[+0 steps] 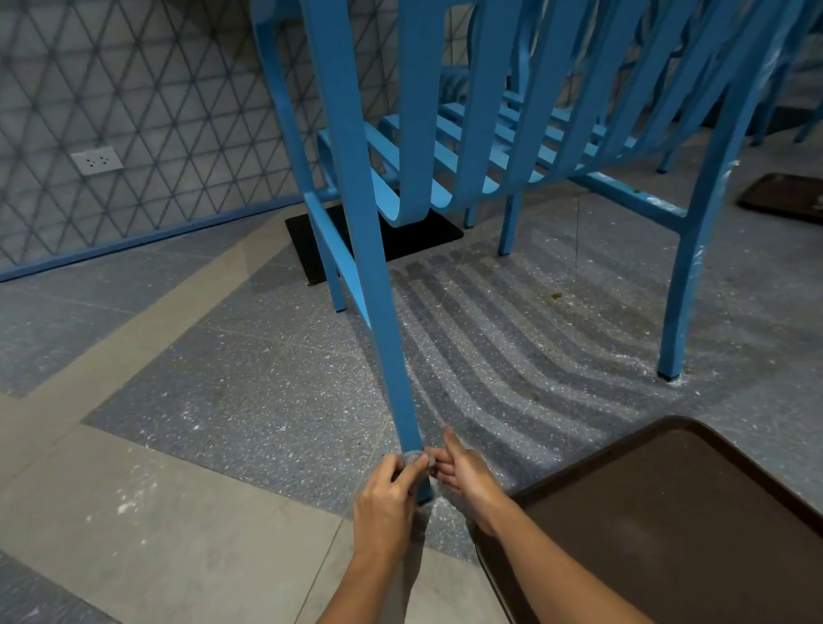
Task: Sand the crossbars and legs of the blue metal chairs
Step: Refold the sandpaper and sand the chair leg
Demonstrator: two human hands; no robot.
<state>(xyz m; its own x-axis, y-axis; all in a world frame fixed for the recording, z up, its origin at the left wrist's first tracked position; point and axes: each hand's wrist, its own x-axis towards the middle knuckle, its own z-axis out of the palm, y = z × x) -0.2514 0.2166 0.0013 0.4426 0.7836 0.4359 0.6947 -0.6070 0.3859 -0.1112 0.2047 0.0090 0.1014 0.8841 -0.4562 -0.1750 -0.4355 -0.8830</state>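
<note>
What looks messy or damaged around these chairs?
White dust speckles the floor under the blue chair. Its right legs and crossbar show pale scuffed patches in the paint. A brown tray on the floor holds something white, too small to identify.

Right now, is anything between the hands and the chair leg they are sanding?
Nothing visible is. Both the left hand and the right hand are at the foot of the near blue leg, holding a small grey sanding piece against it. The brown tray lies off to the right.
</note>
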